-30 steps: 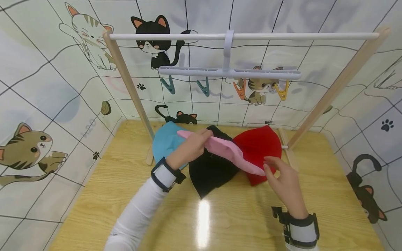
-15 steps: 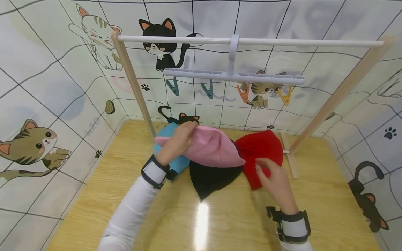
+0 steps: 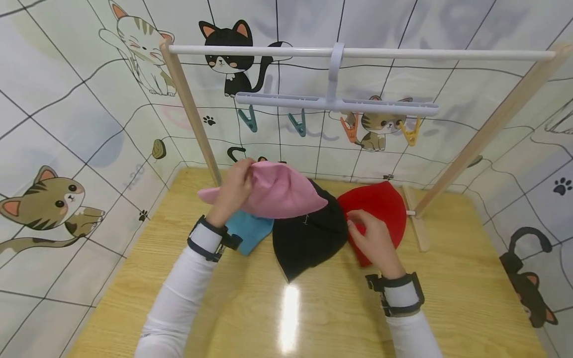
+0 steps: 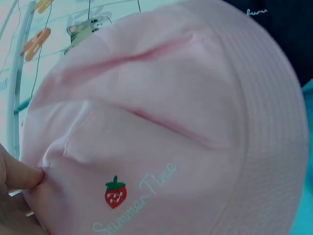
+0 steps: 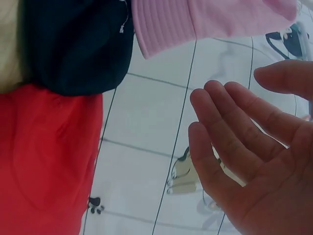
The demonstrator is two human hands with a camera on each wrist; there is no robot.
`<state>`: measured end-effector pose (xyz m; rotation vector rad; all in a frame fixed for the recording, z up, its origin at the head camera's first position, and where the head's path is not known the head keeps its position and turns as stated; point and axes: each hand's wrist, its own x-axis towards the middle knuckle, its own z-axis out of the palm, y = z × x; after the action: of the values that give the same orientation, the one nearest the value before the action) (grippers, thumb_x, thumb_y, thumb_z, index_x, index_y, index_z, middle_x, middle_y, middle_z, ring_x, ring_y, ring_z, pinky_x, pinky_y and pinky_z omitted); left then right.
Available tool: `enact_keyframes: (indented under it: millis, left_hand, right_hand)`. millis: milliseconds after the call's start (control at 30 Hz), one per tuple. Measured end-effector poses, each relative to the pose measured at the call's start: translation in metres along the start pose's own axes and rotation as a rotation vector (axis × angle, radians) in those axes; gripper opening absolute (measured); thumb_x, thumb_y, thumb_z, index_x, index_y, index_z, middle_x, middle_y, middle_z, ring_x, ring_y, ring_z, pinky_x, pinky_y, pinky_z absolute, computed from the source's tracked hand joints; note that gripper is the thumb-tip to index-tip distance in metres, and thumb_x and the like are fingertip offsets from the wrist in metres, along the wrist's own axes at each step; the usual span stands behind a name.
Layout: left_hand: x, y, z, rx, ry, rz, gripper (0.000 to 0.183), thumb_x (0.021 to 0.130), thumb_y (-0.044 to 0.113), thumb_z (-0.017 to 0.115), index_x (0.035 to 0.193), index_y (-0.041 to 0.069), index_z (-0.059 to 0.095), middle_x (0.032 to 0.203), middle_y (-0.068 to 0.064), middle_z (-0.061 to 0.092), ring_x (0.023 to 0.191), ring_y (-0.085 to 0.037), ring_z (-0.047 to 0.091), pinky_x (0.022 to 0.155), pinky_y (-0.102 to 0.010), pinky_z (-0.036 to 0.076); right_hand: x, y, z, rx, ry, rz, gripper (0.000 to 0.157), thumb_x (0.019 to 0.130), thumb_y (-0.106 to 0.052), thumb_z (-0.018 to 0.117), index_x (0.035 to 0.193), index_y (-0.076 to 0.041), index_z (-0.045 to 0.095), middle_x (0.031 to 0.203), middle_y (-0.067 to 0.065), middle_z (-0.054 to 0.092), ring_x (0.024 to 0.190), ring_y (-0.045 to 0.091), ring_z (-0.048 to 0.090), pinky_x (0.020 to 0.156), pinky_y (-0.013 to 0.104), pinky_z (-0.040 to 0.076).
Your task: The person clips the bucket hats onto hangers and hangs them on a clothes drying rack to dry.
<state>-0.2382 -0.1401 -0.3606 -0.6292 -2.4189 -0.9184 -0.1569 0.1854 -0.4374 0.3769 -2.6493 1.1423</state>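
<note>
My left hand [image 3: 235, 186] pinches the crown of a pink bucket hat [image 3: 282, 191], held up over a blue hat [image 3: 250, 228] and a black hat [image 3: 313, 233]. In the left wrist view the pink hat [image 4: 161, 112] shows a strawberry and the words "Summer Time", with its brim toward the right. My right hand [image 3: 373, 238] hovers by a red hat [image 3: 380, 209], holding nothing. Its fingers [image 5: 239, 117] are loosely bent with the thumb apart in the right wrist view. Much of the blue hat is covered by the pink one and the left hand.
Behind the hats stands a wooden-legged rack with a white rod [image 3: 277, 50]. A pale hanger [image 3: 335, 103] hangs from it, carrying two teal clips [image 3: 297, 123], an orange clip [image 3: 350, 129] and a yellow clip [image 3: 411, 132]. Cat-printed walls enclose the wooden table [image 3: 250, 308].
The pink hat has swung from edge-on to showing its crown, moving left and up with my left hand. My right hand has shifted a little left, staying without anything in it.
</note>
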Motion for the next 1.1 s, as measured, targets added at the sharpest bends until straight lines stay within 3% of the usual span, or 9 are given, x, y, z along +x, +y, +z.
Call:
enact_keyframes:
  millis: [100,367,700,1100]
  left_hand:
    - [-0.001,-0.006,-0.004,0.009,0.043,-0.034,0.016,0.088,-0.013,0.049,0.098,-0.010,0.060,0.091,-0.024,0.063,0.080,-0.038,0.058,0.073,-0.048,0.047]
    - [-0.003,-0.021,-0.010,-0.018,0.159,-0.042,0.016,0.087,-0.013,0.048,0.093,-0.010,0.062,0.081,-0.023,0.063,0.065,-0.035,0.055,0.059,-0.042,0.044]
    - [-0.006,-0.023,-0.013,-0.027,0.198,-0.112,0.016,0.087,-0.012,0.047,0.092,-0.011,0.062,0.079,-0.024,0.062,0.065,-0.034,0.054,0.059,-0.041,0.041]
    - [-0.002,-0.028,-0.021,0.005,0.253,-0.161,0.019,0.089,-0.008,0.046,0.094,-0.010,0.064,0.077,-0.023,0.062,0.061,-0.033,0.054,0.056,-0.039,0.039]
  right_hand:
    - [0.012,-0.003,0.004,-0.006,-0.026,-0.011,0.030,0.088,-0.009,0.068,0.115,0.001,0.062,0.111,0.017,0.066,0.097,0.032,0.062,0.085,0.049,0.050]
    - [0.042,-0.015,0.020,0.042,-0.063,-0.046,0.029,0.089,-0.008,0.065,0.116,0.002,0.062,0.112,0.017,0.065,0.096,0.032,0.061,0.085,0.048,0.050]
    - [0.080,-0.047,0.038,0.068,-0.022,-0.167,0.024,0.094,-0.012,0.061,0.114,0.000,0.066,0.108,0.013,0.068,0.095,0.026,0.062,0.084,0.042,0.051]
    - [0.146,-0.095,0.052,0.111,-0.104,-0.322,0.030,0.096,-0.010,0.058,0.122,0.004,0.060,0.118,0.017,0.064,0.106,0.026,0.061,0.089,0.038,0.049]
